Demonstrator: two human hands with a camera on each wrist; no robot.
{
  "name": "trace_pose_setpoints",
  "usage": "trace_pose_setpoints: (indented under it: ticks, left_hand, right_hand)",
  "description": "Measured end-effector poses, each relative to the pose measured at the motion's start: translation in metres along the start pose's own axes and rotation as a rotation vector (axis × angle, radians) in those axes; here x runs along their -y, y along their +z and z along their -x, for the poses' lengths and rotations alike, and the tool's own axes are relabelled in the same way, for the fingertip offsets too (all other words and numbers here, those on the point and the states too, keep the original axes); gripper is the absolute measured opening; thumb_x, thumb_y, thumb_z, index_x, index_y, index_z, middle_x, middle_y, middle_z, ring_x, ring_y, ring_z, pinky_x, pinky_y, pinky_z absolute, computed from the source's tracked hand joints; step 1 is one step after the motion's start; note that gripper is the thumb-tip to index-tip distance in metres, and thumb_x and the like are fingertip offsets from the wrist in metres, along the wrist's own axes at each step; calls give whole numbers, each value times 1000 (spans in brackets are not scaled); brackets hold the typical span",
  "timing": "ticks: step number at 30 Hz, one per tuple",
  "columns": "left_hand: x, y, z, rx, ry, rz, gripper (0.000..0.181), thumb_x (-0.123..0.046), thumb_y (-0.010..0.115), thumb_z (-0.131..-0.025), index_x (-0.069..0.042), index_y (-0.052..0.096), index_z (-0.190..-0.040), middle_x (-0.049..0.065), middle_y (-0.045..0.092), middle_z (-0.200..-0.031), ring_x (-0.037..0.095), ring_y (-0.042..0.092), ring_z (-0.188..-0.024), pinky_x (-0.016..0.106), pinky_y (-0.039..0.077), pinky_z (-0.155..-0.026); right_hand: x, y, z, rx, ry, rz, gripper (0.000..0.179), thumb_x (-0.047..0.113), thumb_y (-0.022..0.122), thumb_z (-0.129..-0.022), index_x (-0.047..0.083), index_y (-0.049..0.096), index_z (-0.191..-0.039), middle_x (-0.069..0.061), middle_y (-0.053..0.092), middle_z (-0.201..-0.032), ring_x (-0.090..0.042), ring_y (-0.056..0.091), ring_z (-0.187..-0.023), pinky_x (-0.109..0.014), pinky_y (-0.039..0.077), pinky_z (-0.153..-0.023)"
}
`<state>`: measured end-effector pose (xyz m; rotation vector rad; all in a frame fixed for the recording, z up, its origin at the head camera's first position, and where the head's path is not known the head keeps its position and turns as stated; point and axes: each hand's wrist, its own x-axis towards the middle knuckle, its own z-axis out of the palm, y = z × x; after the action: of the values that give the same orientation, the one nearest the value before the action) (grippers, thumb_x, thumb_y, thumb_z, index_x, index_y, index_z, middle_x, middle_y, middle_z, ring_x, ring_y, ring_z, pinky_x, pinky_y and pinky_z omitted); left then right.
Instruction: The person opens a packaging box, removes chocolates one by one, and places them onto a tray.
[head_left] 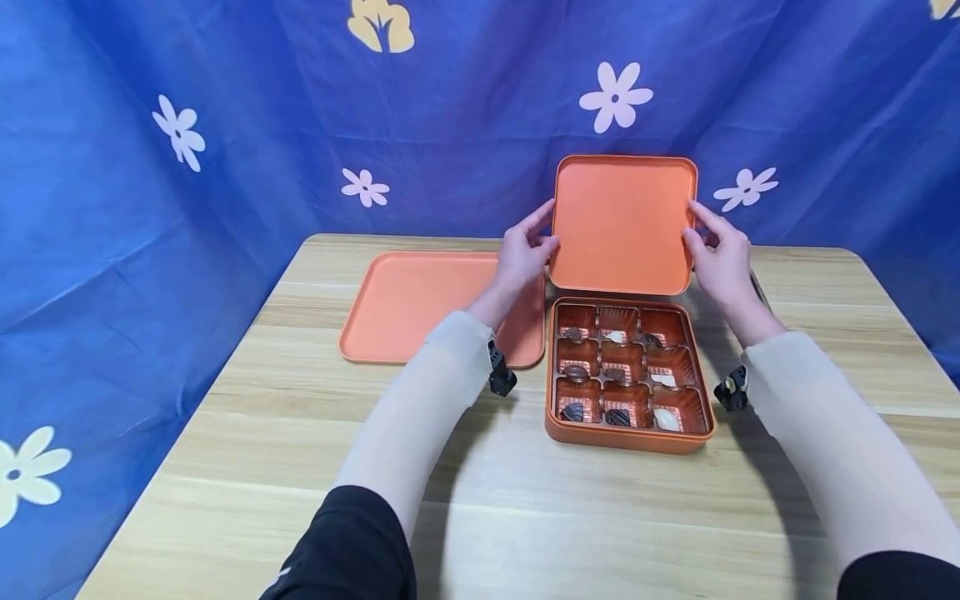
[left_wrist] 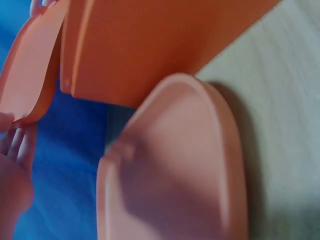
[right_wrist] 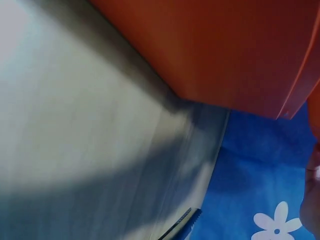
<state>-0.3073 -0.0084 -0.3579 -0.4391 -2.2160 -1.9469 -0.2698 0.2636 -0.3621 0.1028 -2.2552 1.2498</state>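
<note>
An orange square lid (head_left: 624, 225) is held up, inner side facing me, behind an open orange box (head_left: 626, 439). My left hand (head_left: 521, 254) pinches the lid's left edge between thumb and fingers. At its right edge my right hand (head_left: 724, 258) grips in the same way. Inside the box a clear plastic insert has several compartments, with dark and white chocolates, among them a white chocolate (head_left: 666, 419) and a striped dark one (head_left: 618, 417). The left wrist view shows the lid (left_wrist: 30, 65) tilted and apart from the box wall (left_wrist: 130, 45).
To the left of the box a flat pink-orange tray (head_left: 427, 300) lies on the wooden table (head_left: 525, 517), partly behind my left forearm. A thin dark object with a ridged edge (right_wrist: 182, 226) lies right of the box, mostly hidden. Blue flowered cloth (head_left: 465, 125) hangs behind the table.
</note>
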Motion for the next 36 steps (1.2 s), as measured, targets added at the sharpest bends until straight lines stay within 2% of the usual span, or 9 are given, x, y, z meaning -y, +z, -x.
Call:
trace_pose_setpoints:
  ticks: [3,8,12,16,20,23,26,31,36]
  left_hand:
    - [5,-2,-1,67,-29,23,61,16,60,-87,-7,48,-143,20,54,-135,27,66,-93,26,53,-82]
    - [15,-5,-1,123,-61,-46,65,14,61,-88,-8,44,-147,18,52,-138,28,67,-96,26,53,-82]
    - [24,-5,-1,162,-77,-95,64,13,62,-88,-6,43,-147,17,52,-138,30,67,-98,26,54,-79]
    - [29,-2,-1,179,-126,-141,54,9,63,-89,-5,51,-140,12,58,-134,24,68,-93,22,54,-64]
    - [31,0,-1,231,-212,-175,49,6,64,-90,-7,56,-137,13,64,-125,21,68,-93,25,49,-48]
    - [33,0,-1,278,-249,-173,53,8,64,-89,-6,54,-139,14,61,-129,23,66,-102,24,48,-47]
    - [36,1,-2,305,-274,-169,56,13,64,-87,-3,52,-139,13,57,-134,24,65,-106,19,48,-51]
    - [40,0,-2,308,-261,-289,52,11,68,-85,-3,57,-134,11,61,-127,21,63,-100,19,47,-58]
    - [44,-2,-3,343,-188,-462,48,-1,70,-88,-7,59,-134,7,62,-129,19,60,-105,18,45,-83]
  right_hand:
    - [-5,2,-4,23,26,4,38,4,59,-95,11,62,-133,-12,62,-102,3,50,-72,-8,41,-59]
    - [-14,5,-3,83,36,0,38,3,60,-95,5,60,-133,-6,58,-95,3,48,-66,-8,40,-51]
    - [-20,6,-2,126,28,-6,38,1,60,-95,1,59,-133,-14,61,-95,4,48,-66,-8,41,-54]
    - [-27,4,-2,197,48,23,40,4,60,-96,1,56,-135,-24,62,-101,6,50,-68,-8,43,-56]
    - [-35,1,-1,282,96,58,43,8,60,-97,1,52,-139,-26,61,-107,7,51,-67,-10,44,-54]
    - [-41,1,0,352,133,47,48,7,61,-96,0,48,-142,-26,57,-115,8,51,-68,-11,44,-55]
    - [-43,1,2,407,156,13,51,5,62,-95,-3,45,-142,-27,53,-121,9,51,-70,-11,45,-55]
    - [-46,5,4,446,147,-6,49,1,63,-93,-7,47,-139,-30,53,-118,6,53,-70,-14,47,-54]
    - [-51,8,6,451,176,91,43,4,63,-94,-4,52,-135,-27,57,-118,-16,61,-85,-15,47,-62]
